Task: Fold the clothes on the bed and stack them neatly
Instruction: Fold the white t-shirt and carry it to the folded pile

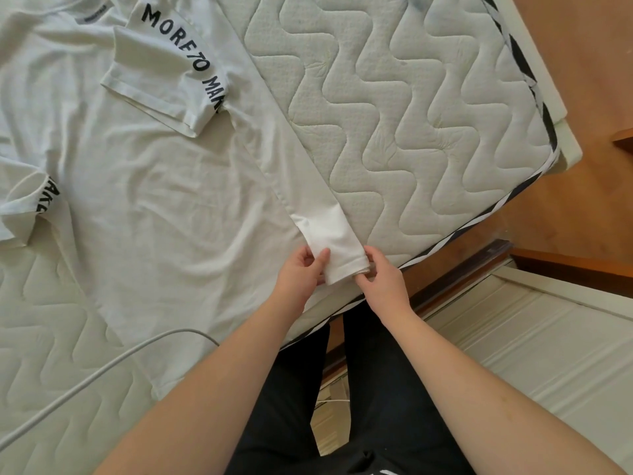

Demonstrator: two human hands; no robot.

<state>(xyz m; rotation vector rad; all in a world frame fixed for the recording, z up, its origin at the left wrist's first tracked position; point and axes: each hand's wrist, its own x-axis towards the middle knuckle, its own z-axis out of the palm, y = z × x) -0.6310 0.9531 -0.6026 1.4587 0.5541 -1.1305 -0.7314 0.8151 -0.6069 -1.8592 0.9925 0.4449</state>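
Both hands are pinching the folded corner of the white shirt [144,186] near the mattress [411,108] edge: left hand [301,272], right hand [383,279].

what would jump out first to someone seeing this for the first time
Most striking is the white t-shirt spread across the left of the mattress, its folded-in sleeve printed with black letters. Next, the left hand and right hand pinching its hem corner at the bed's near edge.
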